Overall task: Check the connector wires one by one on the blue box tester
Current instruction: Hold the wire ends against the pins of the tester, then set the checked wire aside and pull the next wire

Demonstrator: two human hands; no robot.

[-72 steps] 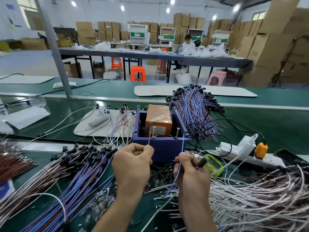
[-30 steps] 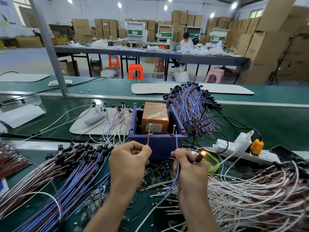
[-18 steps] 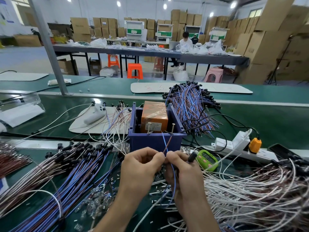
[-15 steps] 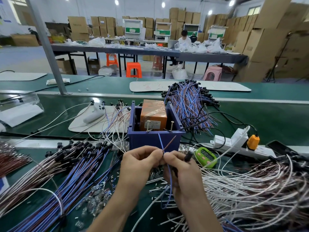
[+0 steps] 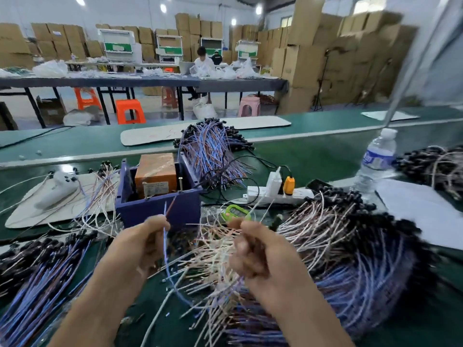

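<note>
A green conveyor belt (image 5: pixel 313 159) runs through a warehouse stacked with cardboard cartons (image 5: pixel 313 58). The blue box tester (image 5: pixel 160 209), square and hard-walled, stands on it just beyond the hands, with an orange block (image 5: pixel 155 171) inside. The left hand (image 5: pixel 142 249) pinches a thin blue-and-brown connector wire (image 5: pixel 164 236), its ends upright before the box's front wall. The right hand (image 5: pixel 258 251) curls into a tangled pile of pale wires (image 5: pixel 350 246) (blur hides whether it grips one). A power strip (image 5: pixel 275 194) and a water bottle (image 5: pixel 375 161) sit to the right.
</note>
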